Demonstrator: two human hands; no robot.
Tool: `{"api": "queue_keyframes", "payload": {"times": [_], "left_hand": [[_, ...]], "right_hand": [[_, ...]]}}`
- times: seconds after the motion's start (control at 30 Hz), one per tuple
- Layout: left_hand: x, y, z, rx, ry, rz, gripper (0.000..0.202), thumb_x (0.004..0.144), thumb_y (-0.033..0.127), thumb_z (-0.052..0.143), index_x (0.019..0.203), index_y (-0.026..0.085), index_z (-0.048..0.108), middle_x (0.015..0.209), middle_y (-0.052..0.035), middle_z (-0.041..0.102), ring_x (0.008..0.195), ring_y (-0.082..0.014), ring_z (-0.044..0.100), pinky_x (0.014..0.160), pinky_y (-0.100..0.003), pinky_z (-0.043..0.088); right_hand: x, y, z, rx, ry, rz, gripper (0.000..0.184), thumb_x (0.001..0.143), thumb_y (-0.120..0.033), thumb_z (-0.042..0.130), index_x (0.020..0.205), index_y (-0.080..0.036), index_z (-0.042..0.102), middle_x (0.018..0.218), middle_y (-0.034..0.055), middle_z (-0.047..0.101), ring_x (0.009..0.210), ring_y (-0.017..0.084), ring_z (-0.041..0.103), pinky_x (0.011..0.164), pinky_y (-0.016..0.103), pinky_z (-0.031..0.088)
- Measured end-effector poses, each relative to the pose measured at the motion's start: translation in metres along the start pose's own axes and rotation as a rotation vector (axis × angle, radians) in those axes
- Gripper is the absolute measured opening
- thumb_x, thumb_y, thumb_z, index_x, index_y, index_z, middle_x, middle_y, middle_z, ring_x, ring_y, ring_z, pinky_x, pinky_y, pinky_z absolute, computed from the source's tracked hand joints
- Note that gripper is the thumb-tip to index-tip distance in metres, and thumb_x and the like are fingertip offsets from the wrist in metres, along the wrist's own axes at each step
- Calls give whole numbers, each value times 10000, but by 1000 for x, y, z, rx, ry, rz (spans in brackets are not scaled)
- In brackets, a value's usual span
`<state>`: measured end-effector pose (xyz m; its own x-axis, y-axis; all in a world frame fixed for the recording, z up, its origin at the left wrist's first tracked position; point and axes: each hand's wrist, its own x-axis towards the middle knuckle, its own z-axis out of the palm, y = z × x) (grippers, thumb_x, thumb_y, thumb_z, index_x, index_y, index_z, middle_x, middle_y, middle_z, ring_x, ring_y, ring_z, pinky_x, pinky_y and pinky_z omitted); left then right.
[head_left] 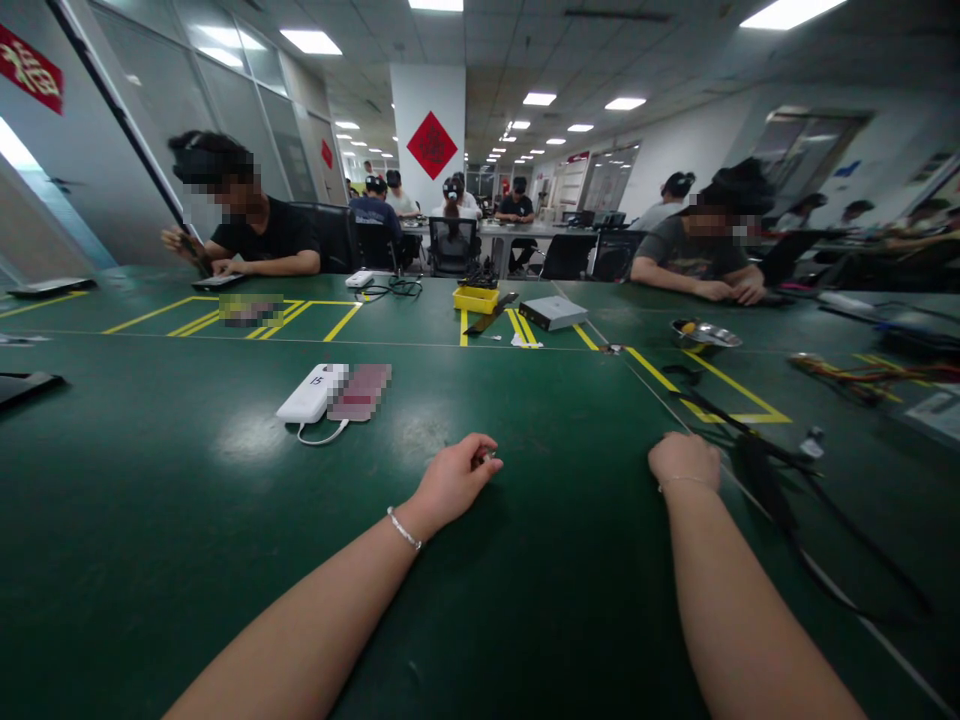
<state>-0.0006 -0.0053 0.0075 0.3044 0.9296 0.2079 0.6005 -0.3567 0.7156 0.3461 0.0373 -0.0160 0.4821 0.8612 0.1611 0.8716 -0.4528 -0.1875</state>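
Head view, right of power bank point(304, 395): left hand point(457, 478) pinches small piece point(488, 457), likely light, best edge-gripped; right hand point(684, 460): fingers hidden, grip unclear.

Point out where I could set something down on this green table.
Bare room shows between the left hand and the right hand, and in the near-left area, bordered by the left forearm and, farther back, the white device. It looks crowded right of the right hand, with black cables, and around the far yellow tray and grey box.
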Motion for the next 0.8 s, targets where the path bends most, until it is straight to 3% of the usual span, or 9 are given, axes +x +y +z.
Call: {"api": "queue_keyframes", "payload": {"times": [0.13, 0.3, 0.37, 0.5, 0.63, 0.8], "left_hand": [[0, 0, 0, 7, 7, 27, 221, 756, 315, 507, 955, 222, 525, 798, 7, 588, 714, -136, 563, 633, -250, 424], [2, -3, 3, -23, 15, 29, 179, 738, 250, 535, 912, 216, 512, 798, 9, 611, 728, -135, 579, 646, -252, 437], [2, -5, 5, -77, 10, 32, 164, 739, 205, 530, 900, 219, 501, 830, 13, 629, 764, -133, 586, 678, -257, 443], [4, -9, 8, -226, 12, 38, 184, 741, 128, 511, 902, 211, 480, 895, 5, 644, 828, -128, 588, 743, -279, 448], [7, -13, 12, -436, -32, 16, 196, 752, 77, 470, 913, 188, 462, 956, -29, 627, 829, -118, 596, 776, -293, 462], [10, -8, 13, -685, -100, -41, 229, 739, 18, 449, 916, 162, 450, 980, -51, 604, 840, -112, 599, 799, -296, 469]], "right_hand": [[-2, -7, -7, -51, -24, 11, 257, 666, -163, 433, 777, -117, 660, 846, 197, 600, 780, 280, 563, 617, 379, 415], [-21, -48, -18, 428, -106, -80, 159, 655, -242, 524, 756, -192, 637, 775, 65, 626, 698, 190, 560, 640, 326, 416], [-38, -74, -21, 759, -237, -101, 146, 630, -248, 570, 748, -176, 618, 739, 41, 618, 671, 156, 549, 642, 297, 419], [-77, -119, -27, 1290, -648, -188, 204, 609, -262, 635, 775, -156, 583, 747, 31, 611, 611, 97, 517, 593, 246, 405], [-104, -141, -31, 1455, -876, -237, 197, 636, -293, 646, 750, -160, 555, 667, 2, 595, 526, 66, 469, 494, 212, 346], [-113, -147, -27, 1577, -998, -197, 202, 640, -316, 657, 700, -147, 566, 647, -4, 585, 535, 58, 476, 511, 204, 351]]}}
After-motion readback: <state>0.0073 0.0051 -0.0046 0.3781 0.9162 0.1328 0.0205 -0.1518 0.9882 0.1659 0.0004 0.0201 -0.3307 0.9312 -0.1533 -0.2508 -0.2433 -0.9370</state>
